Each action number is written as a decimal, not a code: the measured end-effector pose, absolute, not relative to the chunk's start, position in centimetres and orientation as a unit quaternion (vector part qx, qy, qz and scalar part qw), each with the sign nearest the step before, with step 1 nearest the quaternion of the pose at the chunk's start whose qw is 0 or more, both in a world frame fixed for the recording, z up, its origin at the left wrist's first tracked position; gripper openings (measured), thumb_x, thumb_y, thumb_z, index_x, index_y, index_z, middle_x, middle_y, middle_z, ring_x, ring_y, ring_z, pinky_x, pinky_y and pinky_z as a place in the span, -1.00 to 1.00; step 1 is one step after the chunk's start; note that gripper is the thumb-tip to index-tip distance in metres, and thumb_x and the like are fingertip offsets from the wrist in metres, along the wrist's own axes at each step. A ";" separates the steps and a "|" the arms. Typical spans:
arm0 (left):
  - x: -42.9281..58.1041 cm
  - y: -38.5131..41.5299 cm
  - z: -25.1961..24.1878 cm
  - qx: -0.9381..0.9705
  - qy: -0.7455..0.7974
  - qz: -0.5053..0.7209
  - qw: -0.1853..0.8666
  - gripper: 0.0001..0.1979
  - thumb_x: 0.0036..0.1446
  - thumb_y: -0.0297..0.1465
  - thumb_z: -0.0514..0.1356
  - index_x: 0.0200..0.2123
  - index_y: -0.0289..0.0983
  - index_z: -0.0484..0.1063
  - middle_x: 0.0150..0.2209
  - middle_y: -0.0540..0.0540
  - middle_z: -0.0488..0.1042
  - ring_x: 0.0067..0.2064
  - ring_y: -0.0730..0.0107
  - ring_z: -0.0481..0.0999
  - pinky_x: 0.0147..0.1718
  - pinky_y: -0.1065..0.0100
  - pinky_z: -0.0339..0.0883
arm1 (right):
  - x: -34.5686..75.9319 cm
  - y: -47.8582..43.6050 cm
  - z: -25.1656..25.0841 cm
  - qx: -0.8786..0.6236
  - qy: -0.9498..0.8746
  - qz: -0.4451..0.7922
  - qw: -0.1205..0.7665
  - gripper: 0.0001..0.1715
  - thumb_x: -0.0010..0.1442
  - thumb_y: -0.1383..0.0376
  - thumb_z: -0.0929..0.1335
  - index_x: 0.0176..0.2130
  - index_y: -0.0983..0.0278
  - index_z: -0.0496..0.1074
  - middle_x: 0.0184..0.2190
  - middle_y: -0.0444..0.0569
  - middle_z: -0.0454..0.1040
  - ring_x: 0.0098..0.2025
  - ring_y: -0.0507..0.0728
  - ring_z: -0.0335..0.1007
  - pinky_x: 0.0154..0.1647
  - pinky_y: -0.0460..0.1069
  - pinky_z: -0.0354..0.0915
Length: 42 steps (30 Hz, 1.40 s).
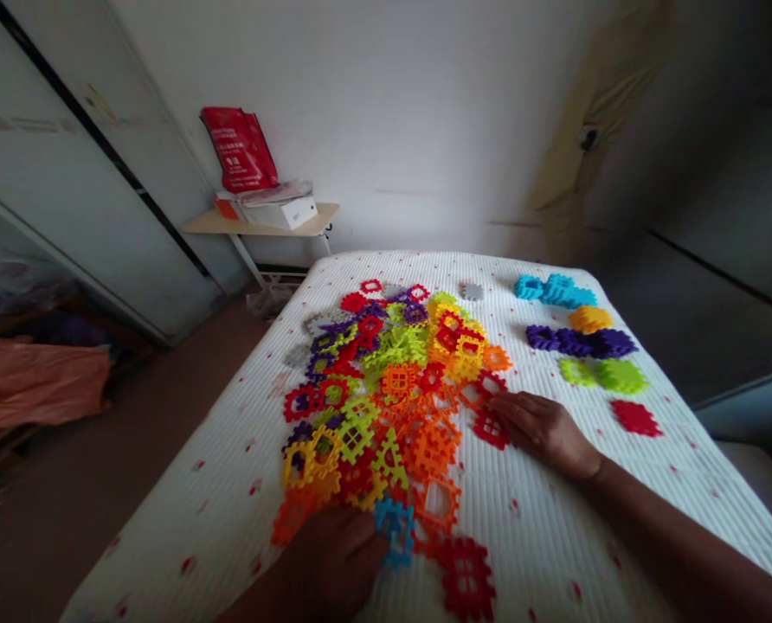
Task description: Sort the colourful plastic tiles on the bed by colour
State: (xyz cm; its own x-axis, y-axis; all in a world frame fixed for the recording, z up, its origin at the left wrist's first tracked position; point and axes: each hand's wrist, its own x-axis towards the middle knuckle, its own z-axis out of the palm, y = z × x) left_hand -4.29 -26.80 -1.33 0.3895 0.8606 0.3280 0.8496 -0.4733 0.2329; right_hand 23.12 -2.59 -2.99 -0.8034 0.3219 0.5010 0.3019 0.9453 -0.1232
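Observation:
A big heap of flat plastic interlocking tiles (pixel 386 389) in red, orange, yellow, green and purple lies on a white bed (pixel 555 536). My left hand (pixel 334 554) rests at the heap's near edge, fingers curled beside a blue tile (pixel 395 529); I cannot see whether it grips it. My right hand (pixel 542 428) lies flat on the bed at the heap's right edge, fingertips touching a red tile (pixel 491 427).
Sorted stacks sit at the right: blue (pixel 555 290), orange (pixel 590 318), purple (pixel 581 343), green (pixel 603 374), red (pixel 636 418). A small side table (pixel 262 227) with a white box and red bag stands by the wall. Floor lies left of the bed.

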 end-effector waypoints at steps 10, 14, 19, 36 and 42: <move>-5.1 -18.9 1.8 0.457 0.616 0.498 0.404 -0.85 0.07 -0.28 0.14 -0.37 -0.24 0.40 -0.50 0.02 0.40 -0.45 0.45 0.39 -0.45 0.45 0.24 | 21.7 -2.8 -2.5 -0.203 -0.929 0.044 0.307 -0.69 0.25 0.35 0.23 0.00 0.24 0.32 -0.15 0.09 0.50 -0.17 0.12 0.46 -0.21 0.02 0.42; -4.6 -15.2 2.5 0.324 0.512 0.576 0.548 -0.84 -0.02 -0.32 0.24 -0.40 -0.29 0.39 -0.59 0.05 0.35 -0.54 0.53 0.31 -0.52 0.46 0.16 | 20.2 -3.2 -1.5 -0.221 -0.903 0.100 0.354 -0.66 0.24 0.34 0.22 0.03 0.21 0.30 -0.14 0.06 0.48 -0.11 0.12 0.44 -0.15 0.03 0.41; -3.9 -13.1 2.2 0.281 0.447 0.604 0.597 -0.83 -0.10 -0.39 0.28 -0.40 -0.34 0.43 -0.58 0.03 0.37 -0.56 0.56 0.30 -0.55 0.48 0.13 | 17.2 -4.6 1.5 -0.206 -0.884 0.153 0.391 -0.54 0.18 0.25 0.31 0.08 0.17 0.26 -0.07 0.08 0.44 -0.04 0.17 0.39 -0.11 0.08 0.39; -3.0 -12.8 2.7 0.300 0.456 0.589 0.595 -0.78 -0.10 -0.38 0.30 -0.33 -0.30 0.45 -0.36 -0.06 0.48 -0.37 0.42 0.45 -0.45 0.41 0.28 | 13.7 -5.2 3.5 -0.196 -0.910 0.124 0.345 -0.40 0.10 0.25 0.37 0.12 0.17 0.21 -0.02 0.07 0.40 -0.08 0.23 0.32 -0.09 0.16 0.30; -3.0 -13.0 3.1 0.362 0.474 0.560 0.575 -0.74 -0.06 -0.33 0.27 -0.26 -0.25 0.39 -0.27 -0.05 0.50 -0.24 0.30 0.51 -0.21 0.26 0.37 | 15.1 -4.5 3.9 -0.241 -0.848 0.223 0.415 -0.60 0.14 0.29 0.33 0.01 0.16 0.31 -0.12 0.01 0.45 -0.16 0.13 0.37 -0.18 0.05 0.34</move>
State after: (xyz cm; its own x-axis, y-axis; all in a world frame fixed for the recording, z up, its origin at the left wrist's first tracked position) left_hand -2.96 -12.99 3.11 -0.0771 0.9871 -0.1401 -0.3004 0.1109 0.9473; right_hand 15.08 -4.54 3.93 -0.5391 0.5946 0.5965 0.2246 0.7841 -0.5786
